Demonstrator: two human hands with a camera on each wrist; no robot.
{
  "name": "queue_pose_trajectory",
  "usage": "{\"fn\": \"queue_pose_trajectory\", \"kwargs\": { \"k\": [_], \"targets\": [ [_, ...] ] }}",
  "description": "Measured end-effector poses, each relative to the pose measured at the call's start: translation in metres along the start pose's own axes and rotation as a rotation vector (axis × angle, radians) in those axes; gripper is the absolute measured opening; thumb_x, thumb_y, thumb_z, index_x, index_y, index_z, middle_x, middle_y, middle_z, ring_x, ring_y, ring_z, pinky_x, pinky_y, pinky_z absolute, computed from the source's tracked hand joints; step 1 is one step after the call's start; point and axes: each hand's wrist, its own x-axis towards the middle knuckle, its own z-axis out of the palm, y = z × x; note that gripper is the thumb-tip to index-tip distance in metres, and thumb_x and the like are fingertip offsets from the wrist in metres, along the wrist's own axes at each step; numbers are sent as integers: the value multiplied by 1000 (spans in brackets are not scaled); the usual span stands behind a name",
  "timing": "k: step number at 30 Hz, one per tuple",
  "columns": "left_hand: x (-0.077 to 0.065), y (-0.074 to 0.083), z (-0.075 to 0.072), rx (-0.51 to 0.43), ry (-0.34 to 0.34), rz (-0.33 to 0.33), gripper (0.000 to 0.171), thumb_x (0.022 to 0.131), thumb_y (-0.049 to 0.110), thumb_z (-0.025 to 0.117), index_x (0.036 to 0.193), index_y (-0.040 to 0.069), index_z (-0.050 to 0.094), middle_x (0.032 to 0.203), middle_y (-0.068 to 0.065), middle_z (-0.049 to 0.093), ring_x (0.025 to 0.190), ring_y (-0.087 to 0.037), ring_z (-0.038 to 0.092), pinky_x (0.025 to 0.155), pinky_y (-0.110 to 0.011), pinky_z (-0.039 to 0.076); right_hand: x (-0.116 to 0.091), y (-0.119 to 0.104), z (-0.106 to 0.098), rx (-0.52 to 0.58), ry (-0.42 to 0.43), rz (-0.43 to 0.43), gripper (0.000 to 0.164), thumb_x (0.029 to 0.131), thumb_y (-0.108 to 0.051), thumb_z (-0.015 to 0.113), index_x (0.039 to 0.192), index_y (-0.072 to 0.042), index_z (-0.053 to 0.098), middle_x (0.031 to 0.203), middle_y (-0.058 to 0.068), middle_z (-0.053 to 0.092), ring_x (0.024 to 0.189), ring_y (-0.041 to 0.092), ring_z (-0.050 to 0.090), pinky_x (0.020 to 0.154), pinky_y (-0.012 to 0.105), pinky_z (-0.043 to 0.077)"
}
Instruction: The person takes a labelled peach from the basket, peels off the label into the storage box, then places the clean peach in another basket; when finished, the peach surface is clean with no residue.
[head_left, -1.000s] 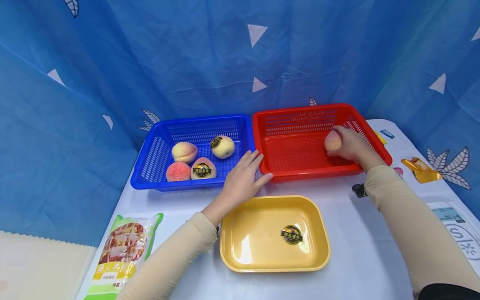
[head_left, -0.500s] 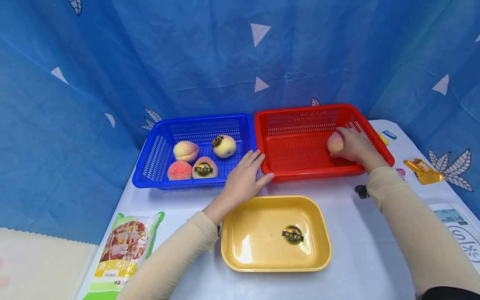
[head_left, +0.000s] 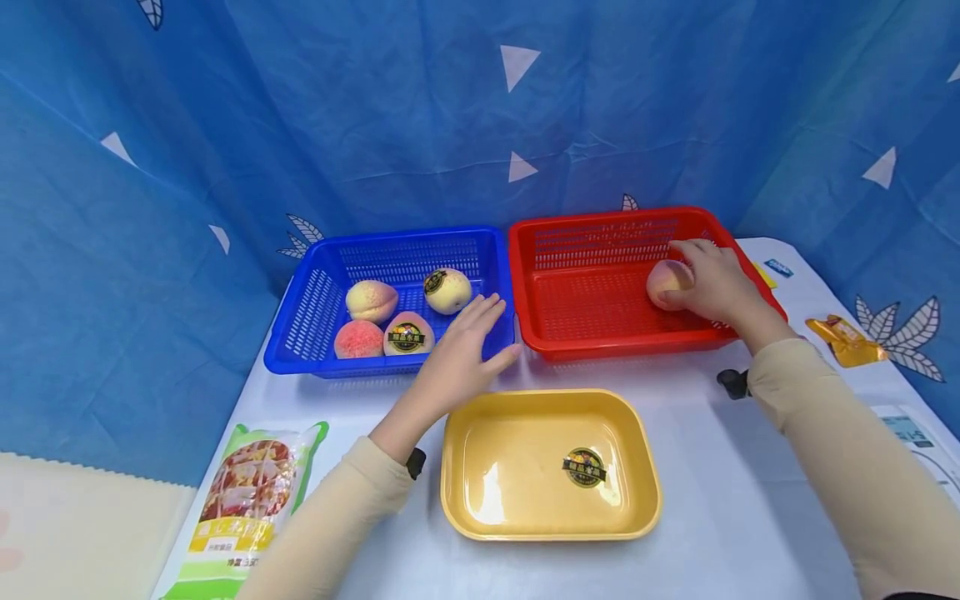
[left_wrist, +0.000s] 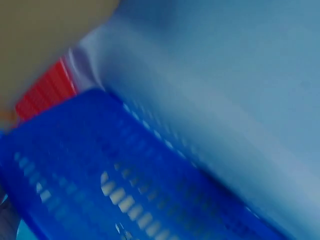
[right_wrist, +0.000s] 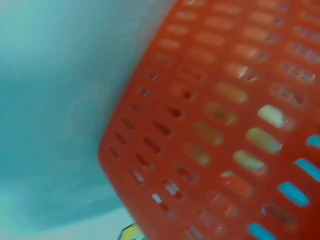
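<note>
The fingers of the right hand [head_left: 716, 279] stand parted around the peach [head_left: 669, 283], thumb beside its near side, the others arched above it; whether the thumb touches I can't tell. A second ago they were closed about it; now they have loosened, and more of the fruit shows. To my eye that means the peach is let go, or nearly, its weight on the red basket [head_left: 577, 308], beyond the tray [head_left: 517, 467] and to its right.

The left hand [head_left: 457, 358] has its fingers spread, holding nothing; it has drawn off the red basket's corner and now hovers above the near edge of the blue basket [head_left: 307, 367], beyond the tray to its left. Four fruits lie in there, leaving the peach alone in its basket.

The tray itself carries only a dark sticker [head_left: 584, 467]. Out on the worktop [head_left: 735, 475], a snack bag [head_left: 251, 492] lies left of the tray, a gold wrapper [head_left: 846, 340] well off to its right.
</note>
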Motion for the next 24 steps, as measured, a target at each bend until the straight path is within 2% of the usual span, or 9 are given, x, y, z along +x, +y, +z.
{"fn": "queue_pose_trajectory", "kwargs": {
  "k": [6,12,15,17,20,24],
  "targets": [
    [-17,-20,-21,-10,26,-67,78,93,48,65,155,12,35,163,-6,31,154,-27,21,123,-53,22,-13,-24,1,50,69,-97,90,84,-26,79,157,-15,28,156,24,30,143,49,23,96,72,43],
    [-35,-48,-48,-1,50,-167,92,87,54,70,158,13,27,166,-7,23,155,-29,16,122,-57,21,-22,-65,3,53,85,-195,82,86,-29,77,155,-17,34,154,20,36,138,43,33,97,68,46],
    [-42,-64,-60,-1,63,-208,102,83,56,74,159,14,21,166,-8,21,155,-30,15,122,-58,21,-25,-86,6,76,70,-263,78,87,-30,76,153,-19,36,154,16,38,136,40,36,100,67,45],
    [-47,-74,-68,5,56,-253,109,81,58,75,160,12,16,167,-10,16,155,-33,10,121,-62,19,-25,-101,10,93,53,-311,75,87,-30,75,152,-19,38,153,14,40,139,38,36,105,68,40],
    [-55,-89,-78,25,59,-327,117,78,63,74,161,10,9,168,-12,10,156,-35,3,119,-66,15,-25,-124,17,124,11,-379,72,88,-30,74,151,-18,40,153,11,41,141,35,36,110,63,39],
    [-65,-104,-89,49,62,-421,124,78,68,71,160,8,0,168,-15,-1,155,-39,-7,117,-70,11,-26,-158,26,122,-60,-417,72,89,-34,74,151,-21,40,155,7,40,144,31,35,113,59,37]
  ]
}}
